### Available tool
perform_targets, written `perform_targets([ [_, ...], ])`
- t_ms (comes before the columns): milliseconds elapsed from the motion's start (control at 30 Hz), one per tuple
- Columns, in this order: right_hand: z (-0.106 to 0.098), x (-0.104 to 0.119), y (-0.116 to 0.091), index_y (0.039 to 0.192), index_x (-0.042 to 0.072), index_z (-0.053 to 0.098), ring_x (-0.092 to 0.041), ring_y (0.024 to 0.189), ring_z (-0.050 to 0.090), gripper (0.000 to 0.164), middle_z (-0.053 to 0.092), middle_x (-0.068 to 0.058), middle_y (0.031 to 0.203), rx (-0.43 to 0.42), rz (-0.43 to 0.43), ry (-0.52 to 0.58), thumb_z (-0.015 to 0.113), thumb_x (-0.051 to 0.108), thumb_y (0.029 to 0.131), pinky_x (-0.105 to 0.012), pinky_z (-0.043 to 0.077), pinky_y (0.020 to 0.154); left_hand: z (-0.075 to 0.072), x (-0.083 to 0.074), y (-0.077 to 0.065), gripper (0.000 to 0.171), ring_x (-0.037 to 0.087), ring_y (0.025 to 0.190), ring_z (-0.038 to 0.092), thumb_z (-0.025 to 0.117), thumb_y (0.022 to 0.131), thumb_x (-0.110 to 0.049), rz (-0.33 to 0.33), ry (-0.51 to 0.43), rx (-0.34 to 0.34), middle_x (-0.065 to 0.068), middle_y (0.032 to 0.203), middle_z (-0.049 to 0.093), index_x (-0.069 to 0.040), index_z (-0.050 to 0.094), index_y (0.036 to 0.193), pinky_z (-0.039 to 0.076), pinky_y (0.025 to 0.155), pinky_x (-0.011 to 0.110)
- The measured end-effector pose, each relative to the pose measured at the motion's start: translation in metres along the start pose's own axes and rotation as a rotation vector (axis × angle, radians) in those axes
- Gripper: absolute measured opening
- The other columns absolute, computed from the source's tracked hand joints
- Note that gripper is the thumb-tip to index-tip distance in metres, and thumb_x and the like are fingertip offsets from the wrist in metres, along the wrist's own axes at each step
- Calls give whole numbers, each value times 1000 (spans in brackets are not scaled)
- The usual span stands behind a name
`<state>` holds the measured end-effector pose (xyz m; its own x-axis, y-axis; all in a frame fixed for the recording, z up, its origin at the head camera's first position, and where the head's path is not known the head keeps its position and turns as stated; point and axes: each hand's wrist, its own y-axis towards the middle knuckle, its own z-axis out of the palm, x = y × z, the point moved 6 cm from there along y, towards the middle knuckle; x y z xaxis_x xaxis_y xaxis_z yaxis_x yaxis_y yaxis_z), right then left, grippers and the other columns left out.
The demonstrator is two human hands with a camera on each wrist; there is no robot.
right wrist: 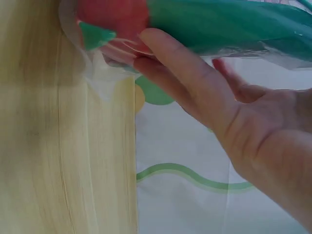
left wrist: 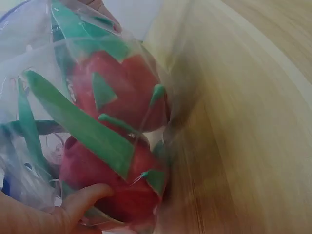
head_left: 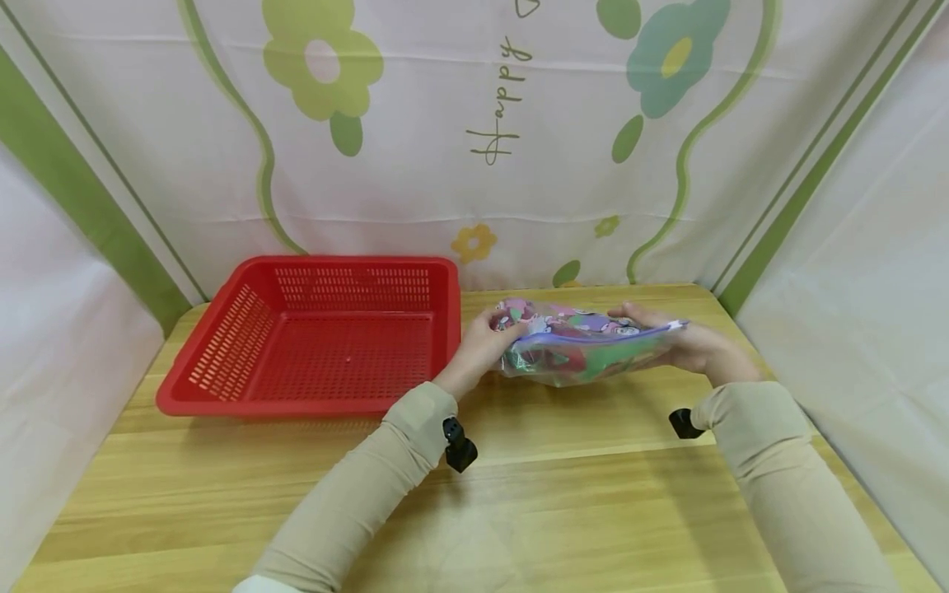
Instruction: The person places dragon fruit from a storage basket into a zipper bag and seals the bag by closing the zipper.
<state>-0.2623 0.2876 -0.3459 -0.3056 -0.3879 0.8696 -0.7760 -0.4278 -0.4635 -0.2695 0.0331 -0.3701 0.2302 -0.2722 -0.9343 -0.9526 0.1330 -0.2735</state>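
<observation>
Between my two hands is a clear zip bag (head_left: 578, 350) with a purple-blue zip along its near edge and cartoon prints on one face. Inside lie red rounded pieces (left wrist: 122, 92) with green leaf-like strips (left wrist: 80, 124), looking like toy dragon fruits. My left hand (head_left: 474, 350) grips the bag's left end, its thumb pressed over a red piece in the left wrist view. At the other end, my right hand (head_left: 697, 346) holds the bag, partly hidden behind it. In the right wrist view, long fingers (right wrist: 180, 63) reach along the plastic over a red piece.
Left of the bag stands a red plastic basket (head_left: 311, 405) with slotted walls on the wooden table (head_left: 519, 511). A flower-printed curtain (head_left: 415, 189) hangs behind, with fabric at both sides. Small black wrist cameras (head_left: 460, 445) sit at both cuffs.
</observation>
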Motion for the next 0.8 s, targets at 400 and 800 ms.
perform_targets([
  [400, 32, 1, 9, 155, 18, -4, -46, 139, 21, 95, 6, -28, 157, -15, 45, -442, 57, 52, 90, -58, 26, 111, 11, -5, -9, 74, 34, 140, 27, 70, 84, -35, 120, 207, 7, 14, 157, 21, -13, 37, 147, 34, 112, 51],
  [800, 47, -6, 16, 154, 9, 1, -53, 133, 27, 103, 15, -35, 152, -211, -56, -450, 73, 26, 82, -66, 26, 107, 18, 0, -17, 75, 38, 139, 24, 69, 82, -24, 85, 240, -36, 20, 159, 6, -21, 35, 149, 41, 107, 51],
])
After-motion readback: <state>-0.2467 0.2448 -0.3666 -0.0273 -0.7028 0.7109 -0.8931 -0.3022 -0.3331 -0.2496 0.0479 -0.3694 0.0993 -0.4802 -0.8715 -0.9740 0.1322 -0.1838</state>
